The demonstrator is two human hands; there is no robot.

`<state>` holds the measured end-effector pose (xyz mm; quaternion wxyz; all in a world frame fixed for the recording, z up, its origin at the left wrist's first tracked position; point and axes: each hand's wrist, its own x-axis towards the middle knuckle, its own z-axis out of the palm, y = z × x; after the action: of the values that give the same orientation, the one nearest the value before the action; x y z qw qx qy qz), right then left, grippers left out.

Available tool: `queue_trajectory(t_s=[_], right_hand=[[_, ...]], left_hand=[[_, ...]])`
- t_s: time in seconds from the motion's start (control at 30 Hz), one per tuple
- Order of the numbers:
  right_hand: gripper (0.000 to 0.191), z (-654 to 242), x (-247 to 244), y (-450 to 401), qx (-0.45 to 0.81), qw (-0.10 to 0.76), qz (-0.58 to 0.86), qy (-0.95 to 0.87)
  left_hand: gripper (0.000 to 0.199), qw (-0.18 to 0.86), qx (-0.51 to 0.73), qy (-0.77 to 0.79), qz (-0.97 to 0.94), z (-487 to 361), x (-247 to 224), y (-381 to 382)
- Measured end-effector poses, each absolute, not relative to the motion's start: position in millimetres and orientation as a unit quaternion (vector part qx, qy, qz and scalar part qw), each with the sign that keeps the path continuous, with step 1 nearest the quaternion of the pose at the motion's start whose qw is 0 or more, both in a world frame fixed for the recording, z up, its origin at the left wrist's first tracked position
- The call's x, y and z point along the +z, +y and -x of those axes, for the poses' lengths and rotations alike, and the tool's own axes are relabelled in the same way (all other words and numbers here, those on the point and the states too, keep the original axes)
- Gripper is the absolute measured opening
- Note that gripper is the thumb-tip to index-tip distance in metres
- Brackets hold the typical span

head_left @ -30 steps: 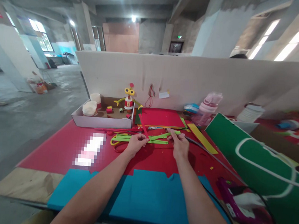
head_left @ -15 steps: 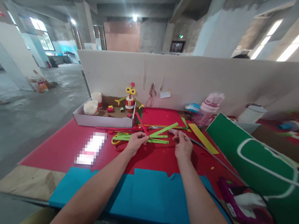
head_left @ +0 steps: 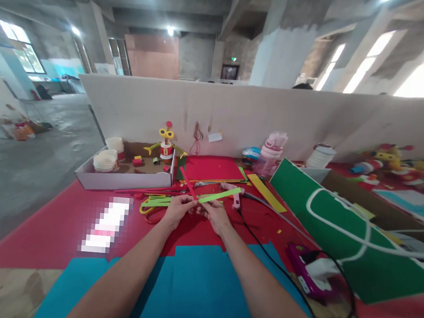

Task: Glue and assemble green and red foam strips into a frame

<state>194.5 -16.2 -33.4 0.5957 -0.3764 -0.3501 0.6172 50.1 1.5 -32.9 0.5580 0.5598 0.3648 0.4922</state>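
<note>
My left hand (head_left: 176, 211) and my right hand (head_left: 215, 215) meet over the red tabletop, fingers closed in a pinch. Between them a red paper strip (head_left: 187, 181) and a light green paper strip (head_left: 224, 194) join at one end and spread into a V. The left fingers grip the joined end, and those of the right press on the green strip beside it. A pink hot glue gun (head_left: 236, 200) lies just behind my right hand. More green strips (head_left: 157, 201) rest over yellow-handled scissors (head_left: 144, 207) left of my left hand.
A white box (head_left: 129, 182) holds paper cups (head_left: 104, 161) and small rolled pieces; a yellow-headed cup figure (head_left: 166, 148) stands at its corner. Blue sheets (head_left: 202, 285) lie in front. To the right are a green board (head_left: 304, 205), a purple power strip (head_left: 304, 274) and cables.
My right hand has left the glue gun, which now lies on the table, and come over to the strips at my left hand. The view has turned a little to the right.
</note>
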Motion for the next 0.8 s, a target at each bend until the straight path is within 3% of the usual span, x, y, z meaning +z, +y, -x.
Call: queue_trajectory(t_s=[0.53, 0.8], right_hand=[[0.037, -188.1, -36.6, -17.0, 0.592, 0.593, 0.390, -0.382], [0.032, -189.3, -38.2, -16.4, 0.535, 0.594, 0.421, -0.429]], left_hand=[[0.034, 0.585, 0.513, 0.383, -0.499, -52.7, -34.5, 0.2], [0.030, 0.526, 0.467, 0.406, -0.584, -46.8, -31.2, 5.5]])
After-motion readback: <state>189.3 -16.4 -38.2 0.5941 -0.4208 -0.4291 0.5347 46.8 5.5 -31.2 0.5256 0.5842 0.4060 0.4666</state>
